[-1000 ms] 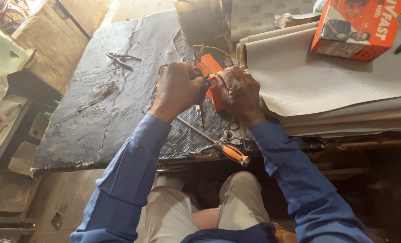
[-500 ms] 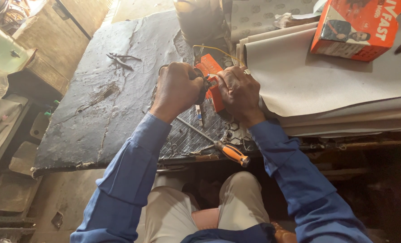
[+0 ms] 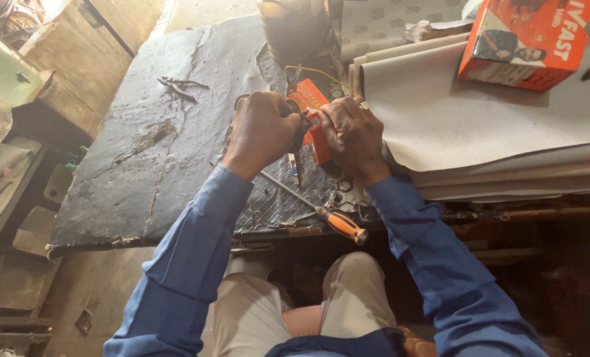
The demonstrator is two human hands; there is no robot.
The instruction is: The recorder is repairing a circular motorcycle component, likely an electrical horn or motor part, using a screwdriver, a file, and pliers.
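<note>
Both hands meet over the bench's middle — the left hand [image 3: 260, 132] fisted around a dark tool, the right hand [image 3: 352, 135] pinching the orange part [image 3: 310, 99] steady; screwdriver [image 3: 321, 215] parked near.

We are in a small repair workshop. Our table [image 3: 143, 152] is a worn, scarred dark slab with a chipped near edge. A screwdriver [image 3: 321, 215] with an orange and black handle lies at that edge, and pliers [image 3: 179, 86] rest toward the far left corner. Rolled sheets of grey material [image 3: 480, 125] are stacked along the right side, an orange cardboard box [image 3: 526, 43] on top. Dusty clutter fills the floor at left.
</note>
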